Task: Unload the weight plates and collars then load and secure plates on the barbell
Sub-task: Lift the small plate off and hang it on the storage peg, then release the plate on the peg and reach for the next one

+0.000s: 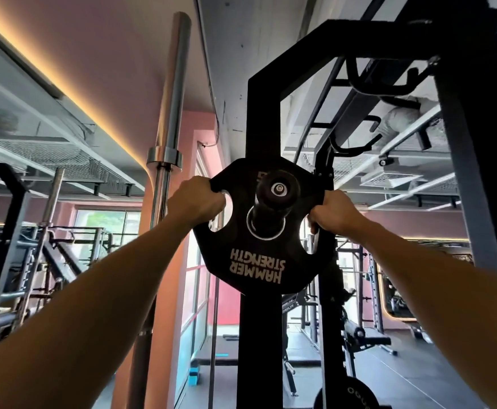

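Observation:
A black weight plate (250, 261) with upside-down white "HAMMER STRENGTH" lettering hangs on a black storage peg (276, 191) of the rack upright (263, 113). The peg passes through the plate's centre hole. My left hand (195, 202) grips the plate's upper left edge through a grip hole. My right hand (331, 214) holds its right edge. Both arms reach up and forward. A chrome barbell (167, 119) stands upright to the left of the rack, its sleeve bare.
The black rack frame (462, 143) rises on the right with pull-up handles (365, 84) overhead. Another plate (350, 394) sits low on the rack at the bottom. Gym machines (49, 255) stand at left, a bench (365, 338) at lower right.

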